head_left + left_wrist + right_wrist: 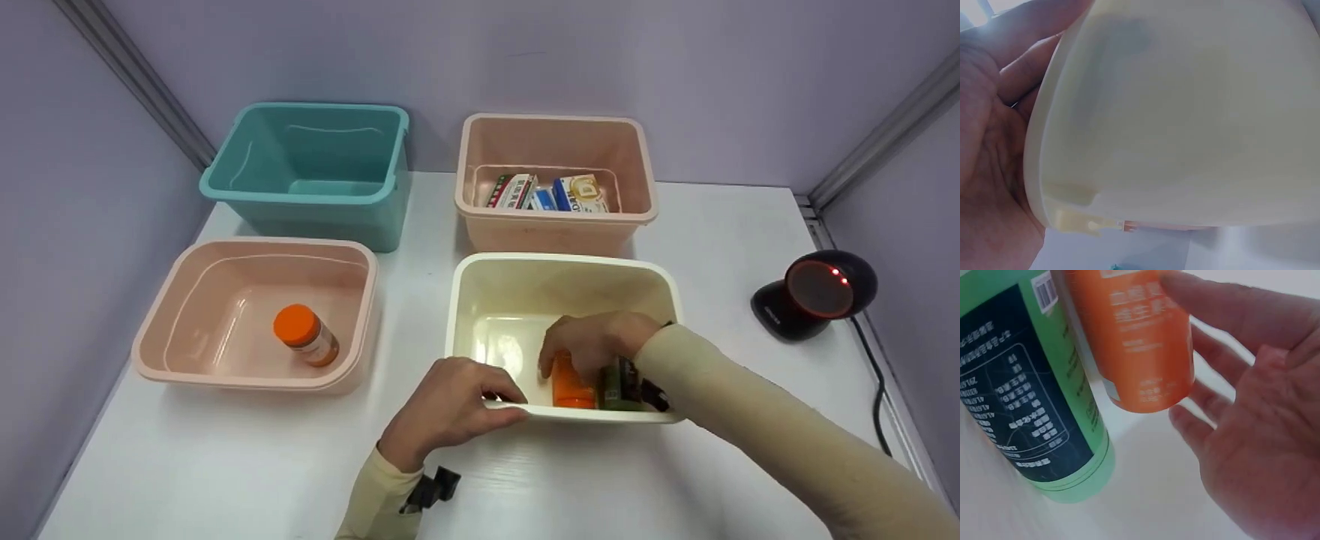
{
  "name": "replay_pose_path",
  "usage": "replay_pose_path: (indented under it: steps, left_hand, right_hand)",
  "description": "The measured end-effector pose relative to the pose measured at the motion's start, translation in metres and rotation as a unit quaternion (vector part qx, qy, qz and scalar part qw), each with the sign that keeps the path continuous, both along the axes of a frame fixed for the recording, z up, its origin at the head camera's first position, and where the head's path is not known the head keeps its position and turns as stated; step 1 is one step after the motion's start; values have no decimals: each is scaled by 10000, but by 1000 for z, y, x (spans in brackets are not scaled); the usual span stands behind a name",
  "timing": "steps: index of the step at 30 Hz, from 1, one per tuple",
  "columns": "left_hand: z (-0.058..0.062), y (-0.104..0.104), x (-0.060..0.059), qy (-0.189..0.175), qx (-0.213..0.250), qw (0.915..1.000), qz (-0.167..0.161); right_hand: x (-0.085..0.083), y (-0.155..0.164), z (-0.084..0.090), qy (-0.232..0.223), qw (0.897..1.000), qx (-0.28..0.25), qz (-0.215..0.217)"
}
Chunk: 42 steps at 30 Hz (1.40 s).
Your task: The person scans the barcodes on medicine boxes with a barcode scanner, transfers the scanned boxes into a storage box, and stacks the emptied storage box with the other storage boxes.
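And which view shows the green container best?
Right wrist view: the green container appears close, dark label visible. Head view shows it partly hidden by the right hand; left wrist gives no clear sight of it.

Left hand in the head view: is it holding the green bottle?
No, the left hand grips the cream bin by its near rim, apart from the green bottle.

The orange bottle (1140,354) reads "血橙" and "维生素"; the green bottle (1022,394) lists "维生素" upside-down.
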State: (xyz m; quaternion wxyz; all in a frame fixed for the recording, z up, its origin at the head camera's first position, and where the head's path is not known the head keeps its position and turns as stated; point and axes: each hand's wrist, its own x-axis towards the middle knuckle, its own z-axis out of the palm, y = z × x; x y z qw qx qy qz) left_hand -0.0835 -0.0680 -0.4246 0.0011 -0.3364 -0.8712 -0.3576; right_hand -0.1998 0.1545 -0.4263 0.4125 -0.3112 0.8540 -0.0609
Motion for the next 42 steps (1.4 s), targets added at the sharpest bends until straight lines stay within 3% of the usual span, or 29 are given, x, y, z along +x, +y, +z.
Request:
replay_pose_path:
  steps: [11,31,39,42]
  left_hand:
    - [0,-1,0,101,36,9999,-15]
    - [0,0,0,95,53,9999,-26]
    - [0,0,0,110,66,9999,10]
    - [0,-1,1,141,40,9999,22]
  right_hand:
    - [4,-10,-3,235,9943,585,856]
    - [-1,-12,-7,145,9921,868,890]
    - [-15,-9,3,4,9976,-317,619]
    - [-20,-6,6,-167,9978,-571,292]
